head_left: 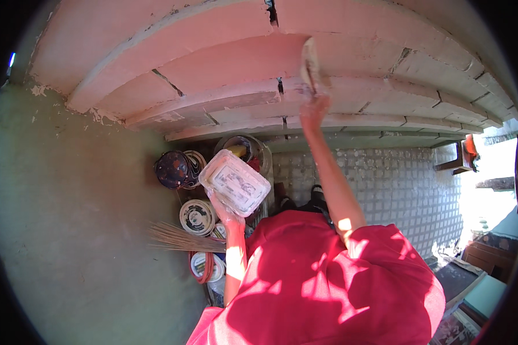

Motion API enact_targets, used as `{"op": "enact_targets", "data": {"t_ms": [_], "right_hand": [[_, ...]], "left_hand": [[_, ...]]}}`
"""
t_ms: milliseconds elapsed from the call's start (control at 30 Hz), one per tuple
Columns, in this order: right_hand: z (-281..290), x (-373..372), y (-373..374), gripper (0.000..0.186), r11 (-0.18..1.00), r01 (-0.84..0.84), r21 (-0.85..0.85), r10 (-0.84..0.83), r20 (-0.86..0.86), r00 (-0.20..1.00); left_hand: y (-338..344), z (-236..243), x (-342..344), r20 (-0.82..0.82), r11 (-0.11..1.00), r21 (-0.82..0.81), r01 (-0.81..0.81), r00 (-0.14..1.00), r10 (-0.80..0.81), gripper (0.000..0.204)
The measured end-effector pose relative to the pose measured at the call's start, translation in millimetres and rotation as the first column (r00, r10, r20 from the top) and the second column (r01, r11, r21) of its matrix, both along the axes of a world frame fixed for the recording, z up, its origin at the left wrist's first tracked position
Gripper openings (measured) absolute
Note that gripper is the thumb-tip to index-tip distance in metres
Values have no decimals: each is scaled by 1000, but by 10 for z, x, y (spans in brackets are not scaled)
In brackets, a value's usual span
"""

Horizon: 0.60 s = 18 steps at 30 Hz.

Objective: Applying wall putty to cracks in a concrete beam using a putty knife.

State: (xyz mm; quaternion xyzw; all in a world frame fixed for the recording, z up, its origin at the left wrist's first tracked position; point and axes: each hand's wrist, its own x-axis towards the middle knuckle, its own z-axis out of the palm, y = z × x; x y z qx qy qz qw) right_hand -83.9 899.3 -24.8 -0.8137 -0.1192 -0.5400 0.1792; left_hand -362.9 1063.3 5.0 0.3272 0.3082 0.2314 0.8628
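My left hand (pixel 227 211) is closed on the lower edge of a shallow rectangular plastic tub (pixel 236 183), smeared with pale pinkish-white paste. The tub is held out at chest height, left of centre. My right arm stretches up and forward. At its end my right hand (pixel 315 108) grips a putty knife (pixel 309 60), its pale blade pointing up at the pink wall (pixel 230 54). Motion blurs this hand and the tool somewhat, so I cannot tell whether the blade touches the wall. Ledges run across that wall, with dark cracks between sections.
Below left stand a dark round container (pixel 172 169), a lidded bucket (pixel 197 217) and a large bucket (pixel 262 150). A bundle of thin sticks (pixel 181 236) juts toward the greenish wall (pixel 92 218). Patterned tiles cover the floor (pixel 397 190). Furniture (pixel 483 259) stands at right.
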Motion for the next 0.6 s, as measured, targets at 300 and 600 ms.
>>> {"op": "enact_targets", "data": {"t_ms": [300, 600], "right_hand": [[697, -591, 397, 27, 674, -296, 677, 603, -272, 750], [557, -212, 1153, 33, 666, -486, 566, 604, -26, 796]], "left_hand": [[152, 33, -106, -5, 999, 24, -49, 999, 49, 63], [215, -18, -272, 4, 986, -48, -160, 987, 160, 57]]}}
